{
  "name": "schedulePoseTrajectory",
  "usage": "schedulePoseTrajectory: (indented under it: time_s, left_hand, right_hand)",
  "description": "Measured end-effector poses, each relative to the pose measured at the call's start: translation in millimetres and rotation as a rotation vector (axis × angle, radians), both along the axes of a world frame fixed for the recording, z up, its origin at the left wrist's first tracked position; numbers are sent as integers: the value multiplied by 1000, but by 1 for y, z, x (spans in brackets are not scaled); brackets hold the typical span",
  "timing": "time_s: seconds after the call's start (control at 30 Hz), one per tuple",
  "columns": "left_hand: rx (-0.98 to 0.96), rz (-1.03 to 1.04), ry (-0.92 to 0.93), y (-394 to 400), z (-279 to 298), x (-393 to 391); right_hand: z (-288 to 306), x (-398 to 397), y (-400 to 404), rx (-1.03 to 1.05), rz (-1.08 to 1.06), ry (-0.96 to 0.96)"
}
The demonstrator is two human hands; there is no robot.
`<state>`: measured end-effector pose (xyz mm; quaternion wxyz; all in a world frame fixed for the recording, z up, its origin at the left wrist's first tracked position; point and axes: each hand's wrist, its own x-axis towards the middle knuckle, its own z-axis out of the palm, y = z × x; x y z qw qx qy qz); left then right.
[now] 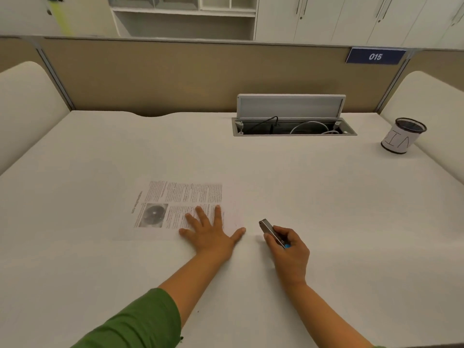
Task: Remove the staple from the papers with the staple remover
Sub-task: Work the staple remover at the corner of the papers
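Head view: left hand [212, 233] lies flat, fingers spread, pinning the papers [175, 209] to the table [301, 184]; right hand [288, 247] grips the staple remover [270, 231], poised beside them.

The staple on the papers [180, 204] is too small to see, so its corner cannot be told. The left hand [211, 234] covers the near right part of the printed page. The text there is blurred and not readable. The fingers [270, 241] of the right hand [288, 249] hide the near end of the staple remover [270, 231], and its jaws cannot be made out. Both arms are cut off by the near edge. The cabinets [351, 18] are cut off at the far edge.
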<state>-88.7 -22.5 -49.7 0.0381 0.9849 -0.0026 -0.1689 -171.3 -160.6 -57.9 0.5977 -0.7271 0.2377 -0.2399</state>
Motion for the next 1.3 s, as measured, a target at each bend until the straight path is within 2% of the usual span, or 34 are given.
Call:
schedulePoseTrajectory:
  time_s: [0.1, 0.23, 0.37, 0.5, 0.8, 0.97, 1.03, 1.13, 1.2, 1.3]
  left_hand:
    - [86, 29, 72, -14, 16, 1]
    - [37, 30, 85, -25, 37, 10]
    - [-32, -180, -108, -8, 39, 25]
    - [-89, -431, 33, 12, 13, 22]
    - [60, -287, -65, -10, 0, 2]
    - [124, -283, -152, -19, 5, -4]
    - [98, -335, -167, -19, 7, 1]
    - [-42, -406, -132, -16, 4, 8]
    - [-128, -382, -66, -15, -1, 11]
    - [-123, -344, 25, -16, -6, 13]
  right_hand:
    - [0, 1, -1, -1, -14, -7]
    - [-1, 3, -2, 30, -51, -26]
    - [-2, 3, -3, 43, -55, -28]
    - [-4, 4, -4, 34, -40, -17]
    - [2, 19, -15, 62, -76, 27]
    - [7, 43, -23, -62, 54, 117]
    - [6, 48, -23, -125, 99, 127]
    - [5, 50, -21, -180, 130, 102]
    - [3, 50, -19, -225, 153, 91]
    - [0, 52, -17, -315, 184, 120]
